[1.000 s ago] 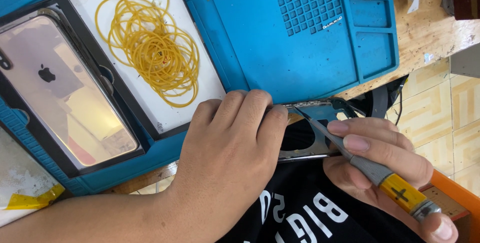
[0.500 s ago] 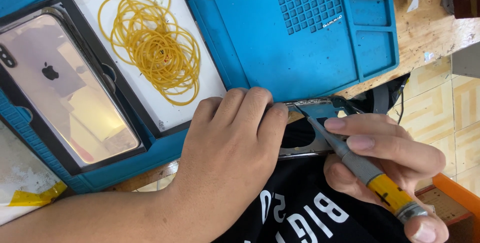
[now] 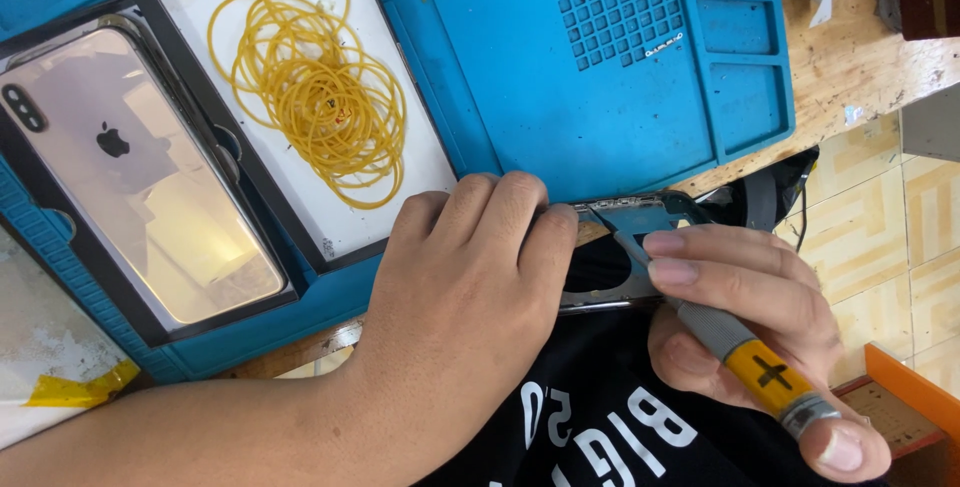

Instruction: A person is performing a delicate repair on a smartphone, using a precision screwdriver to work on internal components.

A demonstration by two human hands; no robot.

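Note:
My left hand [image 3: 470, 297] clamps an opened phone frame [image 3: 625, 237] against the near edge of the blue work mat [image 3: 600, 117]; most of the frame is hidden under my fingers. My right hand [image 3: 750, 317] grips a small screwdriver [image 3: 735, 347] with a grey shaft and yellow band, its tip angled up-left into the frame's top corner. Only a dark opening and a metal rim of the frame show between my hands.
A pale gold phone back [image 3: 140, 177] lies in a black tray at left. Beside it a white tray holds a pile of yellow rubber bands [image 3: 315, 97]. Wooden bench edge [image 3: 860, 67] at right, tiled floor below, orange box [image 3: 900, 397] at lower right.
My right hand and the screwdriver have shifted slightly, the handle dropping lower right. My left hand has stayed in place on the frame.

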